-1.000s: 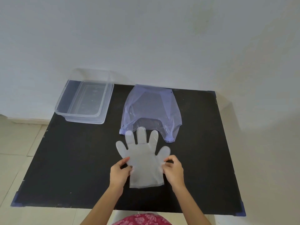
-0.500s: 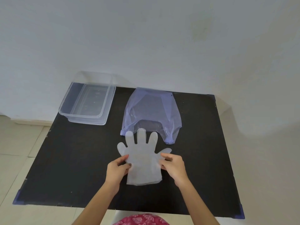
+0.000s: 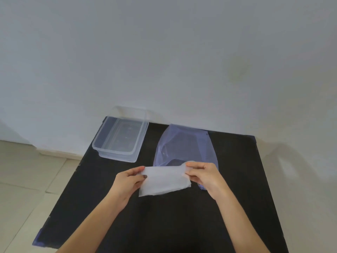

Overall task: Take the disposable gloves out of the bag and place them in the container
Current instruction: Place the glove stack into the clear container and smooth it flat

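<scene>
A translucent white disposable glove [image 3: 164, 181] is folded into a rectangle; its fingers are not visible. My left hand [image 3: 128, 181] pinches its left edge and my right hand [image 3: 205, 177] pinches its right edge, holding it just above the black table [image 3: 182, 225]. Behind it lies a bluish see-through plastic bag [image 3: 184, 147], flat on the table, its near end partly hidden by the glove and my right hand. A clear rectangular container [image 3: 120, 139] stands at the table's far left corner, with nothing seen inside.
A white wall [image 3: 164, 61] rises right behind the table. Tiled floor [image 3: 27, 179] shows to the left. The table's corners carry blue tape [image 3: 39, 240].
The glove lay spread open with its fingers showing; now it is folded over into a rectangle and lifted between both hands. The camera view has shifted, so the table sits lower and more to the right.
</scene>
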A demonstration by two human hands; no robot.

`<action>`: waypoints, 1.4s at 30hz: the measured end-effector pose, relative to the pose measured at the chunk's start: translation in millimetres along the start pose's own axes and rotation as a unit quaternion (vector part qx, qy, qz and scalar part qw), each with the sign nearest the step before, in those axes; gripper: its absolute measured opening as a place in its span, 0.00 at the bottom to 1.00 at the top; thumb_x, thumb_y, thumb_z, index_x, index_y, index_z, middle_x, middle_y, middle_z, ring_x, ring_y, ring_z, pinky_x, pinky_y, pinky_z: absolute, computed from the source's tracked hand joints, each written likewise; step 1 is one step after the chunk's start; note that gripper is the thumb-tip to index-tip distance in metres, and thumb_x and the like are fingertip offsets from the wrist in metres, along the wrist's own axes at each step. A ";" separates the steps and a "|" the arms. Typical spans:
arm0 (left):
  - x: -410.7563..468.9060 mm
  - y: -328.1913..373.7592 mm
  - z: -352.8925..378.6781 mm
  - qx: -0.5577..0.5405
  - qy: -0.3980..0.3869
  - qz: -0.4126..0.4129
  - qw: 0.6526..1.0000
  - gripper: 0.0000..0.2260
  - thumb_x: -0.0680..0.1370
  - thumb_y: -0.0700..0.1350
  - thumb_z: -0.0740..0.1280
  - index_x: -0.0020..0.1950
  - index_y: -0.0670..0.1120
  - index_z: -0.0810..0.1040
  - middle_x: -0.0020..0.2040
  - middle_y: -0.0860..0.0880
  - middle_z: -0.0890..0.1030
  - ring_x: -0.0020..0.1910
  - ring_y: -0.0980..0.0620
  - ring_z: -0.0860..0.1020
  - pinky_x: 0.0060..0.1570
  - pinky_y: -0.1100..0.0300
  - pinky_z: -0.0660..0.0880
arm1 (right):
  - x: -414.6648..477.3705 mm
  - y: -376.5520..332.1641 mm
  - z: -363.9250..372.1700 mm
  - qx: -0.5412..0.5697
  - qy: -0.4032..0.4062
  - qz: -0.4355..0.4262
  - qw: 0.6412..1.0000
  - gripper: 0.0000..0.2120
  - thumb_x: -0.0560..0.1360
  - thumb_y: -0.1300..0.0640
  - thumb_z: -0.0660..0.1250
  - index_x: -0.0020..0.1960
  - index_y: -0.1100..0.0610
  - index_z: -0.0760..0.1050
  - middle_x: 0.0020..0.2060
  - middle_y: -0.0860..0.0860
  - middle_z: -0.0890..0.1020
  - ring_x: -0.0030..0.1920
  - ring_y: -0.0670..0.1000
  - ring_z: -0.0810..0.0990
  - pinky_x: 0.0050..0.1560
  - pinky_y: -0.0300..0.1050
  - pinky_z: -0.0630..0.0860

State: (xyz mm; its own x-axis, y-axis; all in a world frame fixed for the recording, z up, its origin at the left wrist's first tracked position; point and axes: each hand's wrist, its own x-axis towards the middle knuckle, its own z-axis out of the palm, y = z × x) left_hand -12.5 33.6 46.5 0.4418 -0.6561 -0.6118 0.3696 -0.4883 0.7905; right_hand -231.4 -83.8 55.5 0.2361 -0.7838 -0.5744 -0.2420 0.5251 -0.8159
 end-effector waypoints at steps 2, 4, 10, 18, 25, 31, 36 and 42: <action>4.7 24.7 -8.0 -0.019 -0.012 0.014 1.000 0.15 0.74 0.31 0.67 0.60 0.38 0.79 0.59 0.43 0.79 0.53 0.49 0.79 0.55 0.55 0.75 | 6.6 -16.9 11.3 0.020 0.001 -0.020 1.000 0.09 0.70 0.67 0.74 0.49 0.58 0.85 0.54 0.57 0.83 0.53 0.57 0.84 0.57 0.53 0.81; 12.5 51.7 -18.7 -0.029 -0.027 0.027 0.999 0.15 0.74 0.30 0.66 0.61 0.37 0.77 0.58 0.42 0.78 0.52 0.49 0.79 0.55 0.55 0.75 | 12.0 -38.0 25.2 0.037 -0.009 -0.047 0.998 0.10 0.71 0.67 0.73 0.51 0.60 0.84 0.52 0.57 0.85 0.52 0.56 0.85 0.56 0.51 0.82; 53.4 125.7 -59.8 -0.015 -0.049 0.066 0.997 0.18 0.74 0.29 0.66 0.64 0.35 0.74 0.60 0.39 0.77 0.53 0.46 0.79 0.56 0.55 0.75 | 34.4 -98.7 80.6 0.076 -0.016 -0.102 0.992 0.12 0.71 0.71 0.71 0.54 0.66 0.82 0.50 0.62 0.85 0.47 0.55 0.85 0.44 0.39 0.83; 150.7 243.6 -133.4 0.036 -0.099 0.108 0.989 0.24 0.73 0.29 0.67 0.68 0.36 0.70 0.48 0.48 0.78 0.47 0.51 0.80 0.51 0.59 0.77 | 89.5 -182.5 188.5 0.083 0.031 -0.128 0.988 0.15 0.71 0.73 0.70 0.57 0.69 0.78 0.51 0.63 0.83 0.44 0.54 0.83 0.36 0.35 0.82; 174.8 256.6 -138.8 0.096 -0.098 0.137 0.981 0.29 0.72 0.30 0.69 0.72 0.39 0.67 0.64 0.47 0.73 0.53 0.46 0.78 0.60 0.52 0.75 | 109.0 -189.7 208.2 0.065 0.050 -0.136 0.987 0.17 0.71 0.75 0.69 0.59 0.69 0.78 0.46 0.59 0.79 0.44 0.56 0.83 0.38 0.35 0.83; 207.5 272.5 -145.4 0.144 -0.082 0.203 0.965 0.31 0.72 0.34 0.71 0.73 0.48 0.66 0.64 0.54 0.72 0.57 0.50 0.76 0.62 0.50 0.72 | 137.7 -195.9 226.4 -0.001 0.096 -0.218 0.971 0.20 0.72 0.71 0.69 0.63 0.61 0.78 0.58 0.53 0.81 0.43 0.45 0.85 0.48 0.37 0.82; 218.9 250.9 -147.5 0.170 -0.084 0.203 0.961 0.33 0.73 0.34 0.69 0.75 0.51 0.63 0.55 0.55 0.79 0.45 0.54 0.81 0.63 0.51 0.73 | 148.4 -168.8 234.7 -0.058 0.117 -0.207 0.970 0.20 0.74 0.68 0.68 0.64 0.57 0.77 0.54 0.45 0.81 0.38 0.39 0.85 0.51 0.39 0.81; 236.8 214.2 -151.0 0.192 -0.076 0.170 0.964 0.34 0.73 0.34 0.69 0.75 0.53 0.62 0.49 0.48 0.81 0.43 0.55 0.79 0.43 0.64 0.74 | 160.7 -130.1 239.6 -0.077 0.114 -0.150 0.979 0.22 0.73 0.69 0.68 0.65 0.57 0.77 0.45 0.43 0.82 0.43 0.49 0.84 0.58 0.52 0.80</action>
State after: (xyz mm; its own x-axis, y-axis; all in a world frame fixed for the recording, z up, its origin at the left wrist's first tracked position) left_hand 294.7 -139.5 66.9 0.3483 -0.8779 -0.3286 -0.1170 -0.3886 0.9140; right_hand 63.5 -198.6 53.6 0.1064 -0.9580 -0.2663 -0.3379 0.2170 -0.9158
